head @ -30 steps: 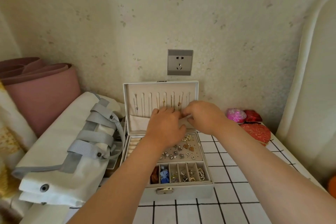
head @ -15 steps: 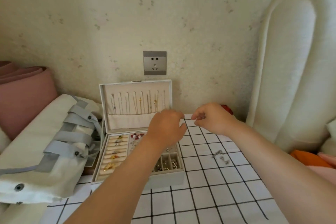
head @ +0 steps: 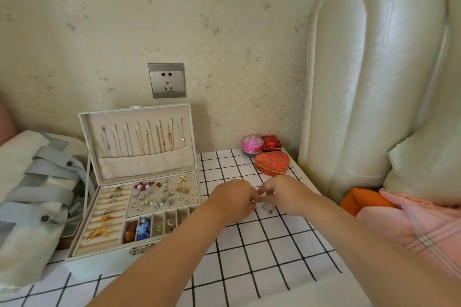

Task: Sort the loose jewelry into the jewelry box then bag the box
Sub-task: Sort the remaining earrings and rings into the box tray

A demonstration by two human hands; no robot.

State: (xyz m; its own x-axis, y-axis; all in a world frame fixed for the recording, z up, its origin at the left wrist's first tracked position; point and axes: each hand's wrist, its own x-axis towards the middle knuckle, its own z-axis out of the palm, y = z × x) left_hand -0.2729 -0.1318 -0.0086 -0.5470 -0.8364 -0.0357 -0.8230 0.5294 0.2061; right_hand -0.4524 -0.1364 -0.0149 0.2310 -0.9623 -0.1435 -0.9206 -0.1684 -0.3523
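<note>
The white jewelry box (head: pixel 104 260) stands open on the left of the checked tablecloth (head: pixel 262 262). Necklaces hang in its lid, and rings and earrings fill its tray. Just right of the box, my left hand (head: pixel 233 200) and my right hand (head: pixel 284 194) meet fingertip to fingertip low over the cloth. Together they pinch a small silver jewelry piece (head: pixel 261 197). Another loose silver piece (head: pixel 267 208) lies on the cloth right under them. A white bag with grey straps (head: pixel 37 182) lies left of the box.
A red heart-shaped box (head: pixel 272 162), a pink round box (head: pixel 252 144) and a small red box (head: pixel 271 142) sit at the table's back right corner. A cream padded headboard (head: pixel 374 82) rises on the right, with orange and pink fabric (head: pixel 399 217) below it.
Both hands left the box lid and moved right and down to the loose pieces on the cloth. The view swung right along with them.
</note>
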